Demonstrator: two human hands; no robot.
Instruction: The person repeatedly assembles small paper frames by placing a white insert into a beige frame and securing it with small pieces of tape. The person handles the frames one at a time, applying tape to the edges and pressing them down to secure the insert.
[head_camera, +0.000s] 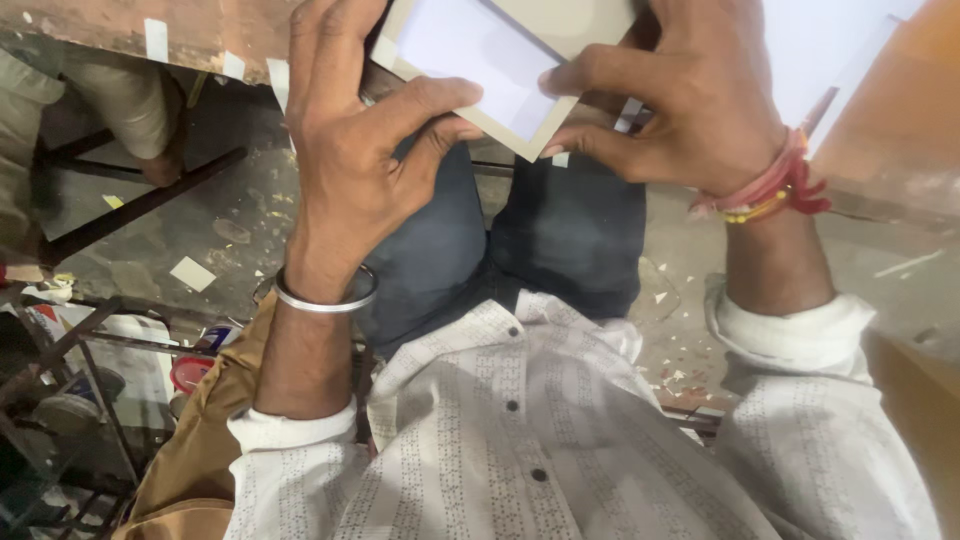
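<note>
While the person looks down over the lap, both hands hold one flat card (490, 65) with a beige border and a white middle. The left hand (345, 150) closes on the card's left side: its thumb presses on the top face and the index finger bends under the lower edge, so the card is pinched between them. The right hand (690, 100) closes on the right side, with the index finger lying across the white face and the thumb under the corner. The card's lower corner points down between the two thumbs. A steel bangle (322, 298) sits on the left wrist, red threads (775, 190) on the right. Below the fingers are dark trousers (570, 235) and a striped shirt (520, 430).
</note>
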